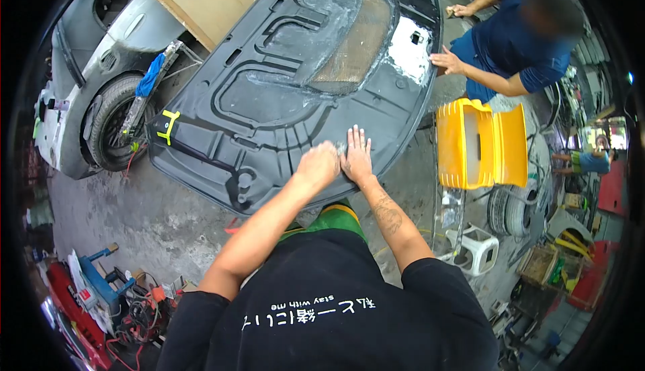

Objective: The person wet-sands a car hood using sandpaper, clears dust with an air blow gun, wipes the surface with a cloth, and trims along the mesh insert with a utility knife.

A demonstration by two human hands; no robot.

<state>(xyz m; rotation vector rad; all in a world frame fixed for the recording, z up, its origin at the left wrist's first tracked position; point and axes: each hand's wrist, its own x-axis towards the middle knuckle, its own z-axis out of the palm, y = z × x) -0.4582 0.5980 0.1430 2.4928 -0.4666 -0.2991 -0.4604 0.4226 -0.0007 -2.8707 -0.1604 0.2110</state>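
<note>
A black car hood (282, 119) lies underside up in front of me, with a mesh panel (356, 49) and a white patch (410, 52) on it. My left hand (319, 164) is closed in a fist, slightly blurred, at the hood's near part. Whatever it may grip is hidden. Right beside it, my right hand (357, 159) rests flat on the hood with its fingers stretched out.
Across the hood, a person in blue (517, 35) has one hand at its edge. A yellow bin (457, 146) and a white stool (478, 250) stand right. Left are a car (127, 35) with an exposed wheel (117, 129) and a cluttered heap of tools (144, 304).
</note>
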